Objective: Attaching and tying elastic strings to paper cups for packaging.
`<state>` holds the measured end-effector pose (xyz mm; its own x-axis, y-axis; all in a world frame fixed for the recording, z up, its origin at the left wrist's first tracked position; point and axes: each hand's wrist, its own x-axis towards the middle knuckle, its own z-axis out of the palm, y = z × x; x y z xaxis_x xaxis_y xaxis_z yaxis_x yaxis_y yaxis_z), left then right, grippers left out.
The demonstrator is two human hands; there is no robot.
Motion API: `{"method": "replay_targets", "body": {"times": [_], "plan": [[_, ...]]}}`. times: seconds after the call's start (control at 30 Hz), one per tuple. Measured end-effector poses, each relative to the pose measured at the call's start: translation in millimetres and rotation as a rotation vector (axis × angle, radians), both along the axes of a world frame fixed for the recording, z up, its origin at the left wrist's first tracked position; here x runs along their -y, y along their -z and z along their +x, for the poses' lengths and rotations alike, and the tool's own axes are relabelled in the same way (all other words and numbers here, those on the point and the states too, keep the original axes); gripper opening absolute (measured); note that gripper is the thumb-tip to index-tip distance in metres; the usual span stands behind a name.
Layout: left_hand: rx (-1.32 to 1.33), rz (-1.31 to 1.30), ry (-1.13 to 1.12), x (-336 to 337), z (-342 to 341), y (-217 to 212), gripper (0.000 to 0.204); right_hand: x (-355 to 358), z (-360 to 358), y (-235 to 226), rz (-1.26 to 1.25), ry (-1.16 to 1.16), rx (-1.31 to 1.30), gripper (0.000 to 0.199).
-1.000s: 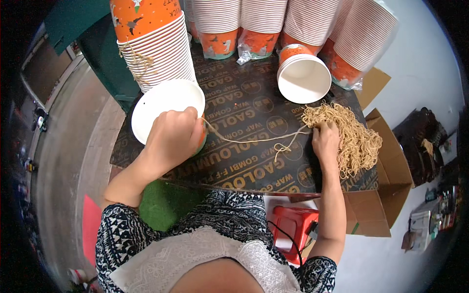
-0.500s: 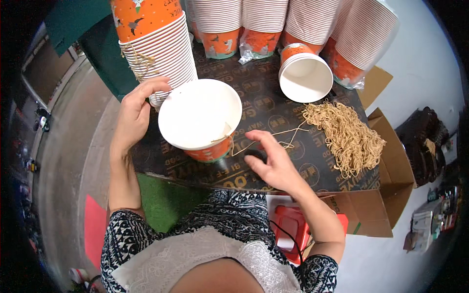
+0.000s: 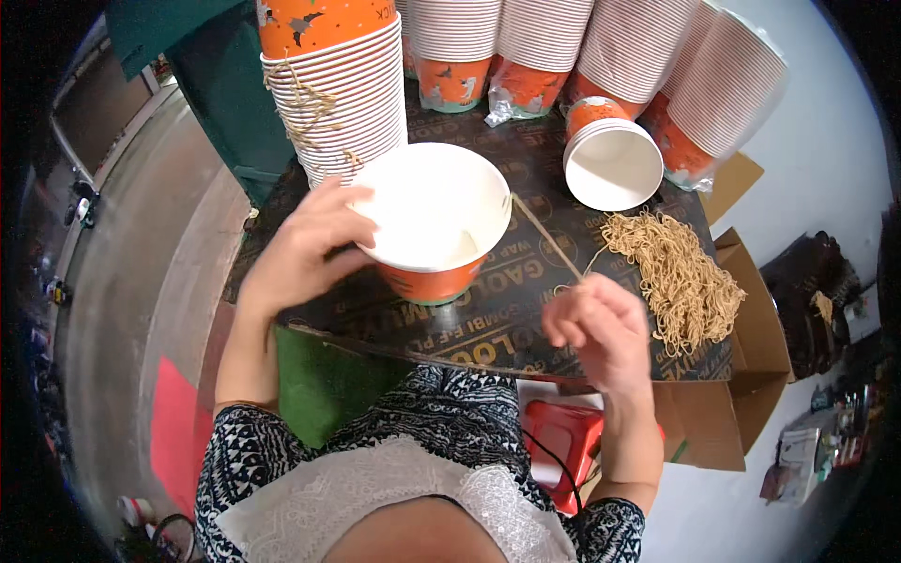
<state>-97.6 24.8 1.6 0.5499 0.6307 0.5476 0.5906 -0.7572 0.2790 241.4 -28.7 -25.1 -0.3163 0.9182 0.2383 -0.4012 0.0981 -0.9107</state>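
Note:
An orange paper bucket (image 3: 436, 283) with a white inside stands upright near the table's front edge. My left hand (image 3: 305, 242) is closed on its left side, fingers at the rim and thumb lower down. To the right, my right hand (image 3: 605, 328) pinches a tan string (image 3: 549, 236), stretched straight from the bucket's right rim to my fingertips. Thin strands run across the table toward a tangled heap of the same string (image 3: 680, 281). Behind my left hand rises a tall stack of nested buckets (image 3: 343, 113), with string loops hanging at several rims.
More stacked buckets (image 3: 460, 33), several wrapped in clear plastic, line the back of the dark printed table (image 3: 375, 324). A few nested buckets (image 3: 615, 164) lie on their side, mouths toward me. An open cardboard box (image 3: 755, 328) is beyond the right edge; a red plastic stool (image 3: 558, 432) is below.
My right hand has moved right, away from the bucket, and the slack string is now pulled straight. My left hand has come down onto the bucket's left side.

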Motion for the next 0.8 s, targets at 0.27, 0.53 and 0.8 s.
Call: {"method": "replay_targets", "body": {"times": [0.27, 0.53, 0.8], "plan": [[0.329, 0.199, 0.015, 22.6, 127.1, 35.0, 0.036, 26.0, -10.5, -35.7, 0.075, 0.219, -0.161, 0.032], [0.855, -0.394, 0.306, 65.1, 169.5, 64.8, 0.027, -2.6, -12.5, -12.6, -0.046, 0.151, -0.518, 0.025], [0.835, -1.243, 0.377, 77.0, 178.8, 61.6, 0.043, -9.4, -22.1, 4.8, 0.060, 0.255, -0.457, 0.025]]}}
